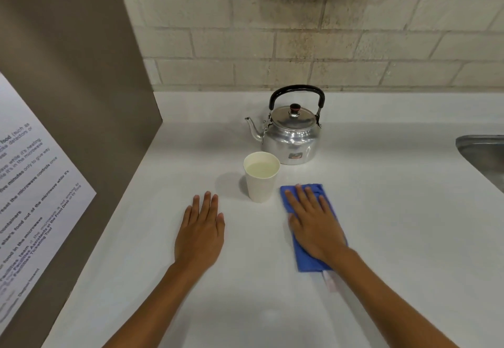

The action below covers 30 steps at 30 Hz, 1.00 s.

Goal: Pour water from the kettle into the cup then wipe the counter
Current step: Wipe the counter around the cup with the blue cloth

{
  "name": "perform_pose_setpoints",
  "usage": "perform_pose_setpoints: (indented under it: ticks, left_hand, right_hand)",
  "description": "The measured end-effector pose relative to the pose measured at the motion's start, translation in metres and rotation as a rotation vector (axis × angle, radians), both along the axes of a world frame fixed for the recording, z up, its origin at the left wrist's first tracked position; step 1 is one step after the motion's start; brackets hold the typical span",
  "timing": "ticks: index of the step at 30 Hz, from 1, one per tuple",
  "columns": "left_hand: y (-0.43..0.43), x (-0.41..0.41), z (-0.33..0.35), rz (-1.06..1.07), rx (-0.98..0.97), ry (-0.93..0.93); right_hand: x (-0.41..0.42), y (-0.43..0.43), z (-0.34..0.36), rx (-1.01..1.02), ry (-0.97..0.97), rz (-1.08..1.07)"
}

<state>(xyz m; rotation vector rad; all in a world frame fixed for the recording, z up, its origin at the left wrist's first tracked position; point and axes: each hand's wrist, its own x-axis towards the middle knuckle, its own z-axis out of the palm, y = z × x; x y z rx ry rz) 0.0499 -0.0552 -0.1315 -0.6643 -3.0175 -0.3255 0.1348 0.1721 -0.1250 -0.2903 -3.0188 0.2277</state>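
A shiny metal kettle [291, 134] with a black handle stands upright on the white counter [381, 211], spout pointing left. Just in front of it stands a white paper cup [261, 181] holding water. My left hand [200, 234] lies flat, palm down, on the bare counter to the left of the cup and holds nothing. My right hand [313, 225] presses flat on a folded blue cloth [302, 260] to the right of the cup; the hand covers most of the cloth.
A brown side panel [81, 74] with a printed white notice [24, 197] walls off the left. A brick wall [300, 33] runs along the back. The corner of a steel sink [485, 156] shows at the right edge.
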Motion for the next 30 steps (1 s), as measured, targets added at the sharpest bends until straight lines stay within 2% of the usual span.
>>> perform_pose_setpoints:
  ticks: [3, 7, 10, 13, 17, 19, 21, 24, 26, 30]
  left_hand:
    - [-0.002, -0.001, 0.000, -0.001, 0.006, -0.017]
    - [-0.003, -0.001, 0.001, -0.013, 0.001, -0.028]
    - [-0.003, -0.001, 0.001, -0.007, 0.005, -0.029]
    - [-0.002, -0.001, 0.000, -0.002, 0.008, -0.029]
    - [-0.004, -0.005, 0.001, 0.007, 0.008, -0.072]
    - [-0.004, -0.006, 0.002, 0.012, 0.030, -0.114]
    - [-0.005, -0.008, 0.005, 0.006, 0.085, -0.172]
    - [-0.011, -0.011, 0.011, 0.022, 0.267, -0.249]
    - [-0.019, -0.014, 0.018, 0.075, 0.363, -0.245]
    - [-0.030, -0.011, 0.030, 0.112, 0.416, -0.178]
  right_hand:
    - [0.003, -0.008, -0.002, -0.040, -0.004, 0.102]
    - [0.003, 0.027, 0.008, -0.066, -0.035, -0.115]
    - [0.015, 0.014, 0.008, -0.059, -0.038, -0.163]
    - [0.033, -0.028, 0.005, -0.044, -0.026, -0.062]
    - [0.045, -0.087, 0.007, -0.120, -0.030, 0.086]
    - [0.044, -0.110, 0.009, -0.065, -0.012, 0.126]
    - [0.036, -0.127, 0.014, -0.039, -0.002, 0.127]
    - [0.011, -0.145, 0.011, -0.052, 0.012, 0.169]
    - [-0.010, -0.155, 0.009, -0.117, -0.030, 0.193]
    - [-0.053, -0.169, 0.012, -0.107, -0.054, 0.215]
